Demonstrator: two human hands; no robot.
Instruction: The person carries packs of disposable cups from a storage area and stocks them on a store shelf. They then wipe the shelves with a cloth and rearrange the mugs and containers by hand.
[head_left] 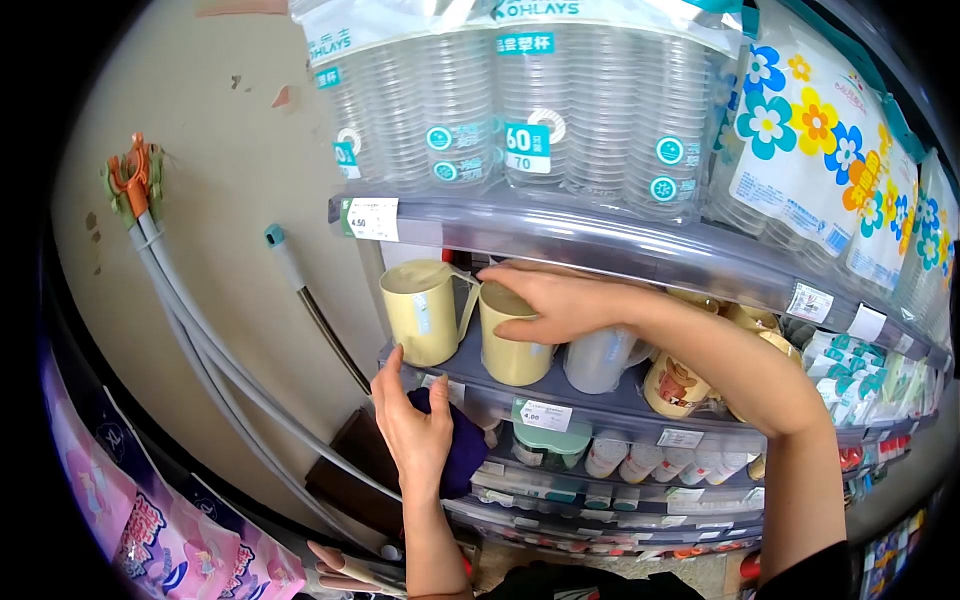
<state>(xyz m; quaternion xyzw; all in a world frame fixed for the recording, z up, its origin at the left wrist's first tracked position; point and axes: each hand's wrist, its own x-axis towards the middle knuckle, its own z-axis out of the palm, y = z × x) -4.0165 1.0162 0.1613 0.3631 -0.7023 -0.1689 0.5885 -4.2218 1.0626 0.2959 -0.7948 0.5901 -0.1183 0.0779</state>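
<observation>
My right hand [555,305] reaches in from the right and is wrapped round a pale yellow mug [517,362] on the shelf, thumb in front and fingers over its top. Just left of it stands another pale yellow mug [420,315], upright, with its handle towards my right hand. My left hand [415,430] is below that left mug, at the shelf's left end, with a fingertip by the mug's base. A dark purple cloth [465,455] is bunched between its thumb and fingers and hangs down beside the wrist.
A translucent mug [597,362] and a mug with a bear picture [675,388] stand farther right. Bagged plastic cups [530,110] fill the shelf [560,232] above. Long poles [215,350] lean on the wall at left. Pink packages [190,545] are at lower left.
</observation>
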